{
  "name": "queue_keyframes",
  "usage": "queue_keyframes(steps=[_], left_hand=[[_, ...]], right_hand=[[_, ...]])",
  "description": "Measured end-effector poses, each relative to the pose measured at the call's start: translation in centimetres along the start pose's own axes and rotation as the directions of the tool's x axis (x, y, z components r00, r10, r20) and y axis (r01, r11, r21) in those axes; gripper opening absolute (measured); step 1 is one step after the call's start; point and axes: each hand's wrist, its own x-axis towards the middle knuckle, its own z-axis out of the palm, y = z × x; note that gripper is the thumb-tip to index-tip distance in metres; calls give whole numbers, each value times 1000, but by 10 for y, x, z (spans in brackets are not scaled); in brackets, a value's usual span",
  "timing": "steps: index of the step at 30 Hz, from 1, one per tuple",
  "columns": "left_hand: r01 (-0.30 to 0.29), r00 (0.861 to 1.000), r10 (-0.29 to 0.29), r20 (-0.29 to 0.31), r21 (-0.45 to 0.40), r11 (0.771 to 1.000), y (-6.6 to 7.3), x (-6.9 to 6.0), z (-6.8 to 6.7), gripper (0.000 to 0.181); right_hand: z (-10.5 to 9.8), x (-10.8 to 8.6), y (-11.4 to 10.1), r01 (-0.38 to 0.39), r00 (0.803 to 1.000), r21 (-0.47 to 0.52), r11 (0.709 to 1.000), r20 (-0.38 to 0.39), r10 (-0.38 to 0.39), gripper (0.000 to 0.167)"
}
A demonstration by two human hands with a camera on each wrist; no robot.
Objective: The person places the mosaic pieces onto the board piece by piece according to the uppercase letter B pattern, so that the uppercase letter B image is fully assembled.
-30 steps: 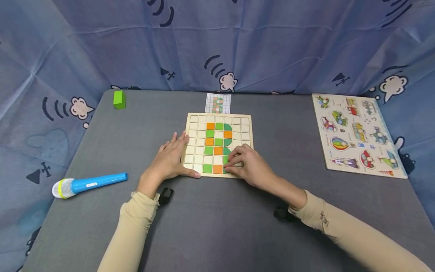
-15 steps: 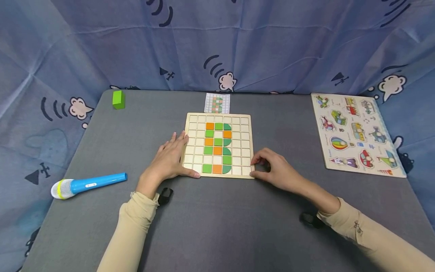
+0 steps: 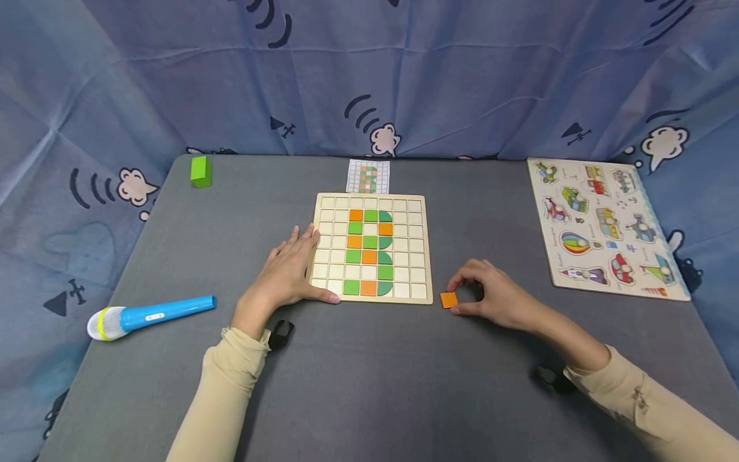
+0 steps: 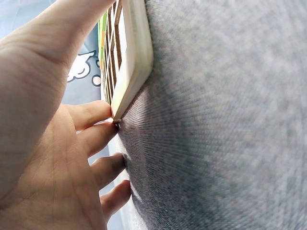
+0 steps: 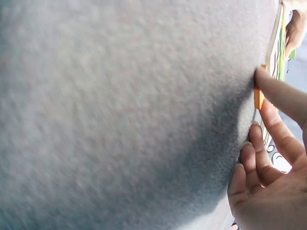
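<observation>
A wooden grid board [image 3: 410, 246] lies on the table, with orange, green and dark-green rounded tiles in its middle columns. My left hand [image 3: 283, 273] rests along its left edge, fingers spread, the thumb at the front edge. In the left wrist view the fingertips [image 4: 112, 109] touch the board's corner. Right of the board, my right hand [image 3: 493, 295] pinches a small orange square tile [image 3: 448, 300] between thumb and index finger. The right wrist view shows the orange tile [image 5: 259, 98] edge-on, close to the table surface, the other fingers curled below.
A printed pattern card [image 3: 368, 176] lies behind the board. A green block [image 3: 201, 171] stands at the back left, and a blue toy microphone [image 3: 152, 314] lies at the left. On the right is a picture peg puzzle [image 3: 606, 231]. A blue curtain [image 3: 369, 77] hangs behind the grey table.
My right hand has left the board's front tiles and moved right, past the board's edge, onto the table. An orange tile now shows at its fingertips. The left hand has stayed put.
</observation>
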Motion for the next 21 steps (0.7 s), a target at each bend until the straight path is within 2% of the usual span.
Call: queue_keyframes(steps=[4,8,15,21], left_hand=[[4,1000,-4,6,-4,1000,0,-1,0,142],[7,1000,-7,3,-5,1000,-1,-1,-1,143],[10,1000,-10,8,1,1000,0,0,-1,143],[6,1000,-6,4,2,1000,1,-1,-1,143]], right_hand=[[3,2,-1,-9,1000,-23,1000,-12,9,24],[4,13,-5,-33,999,-40,999,-9,32,23],[-8,34,-14,-111,993,-71,991,26,113,20],[-16,48,-24,-148,988,-79,986,-58,144,22]])
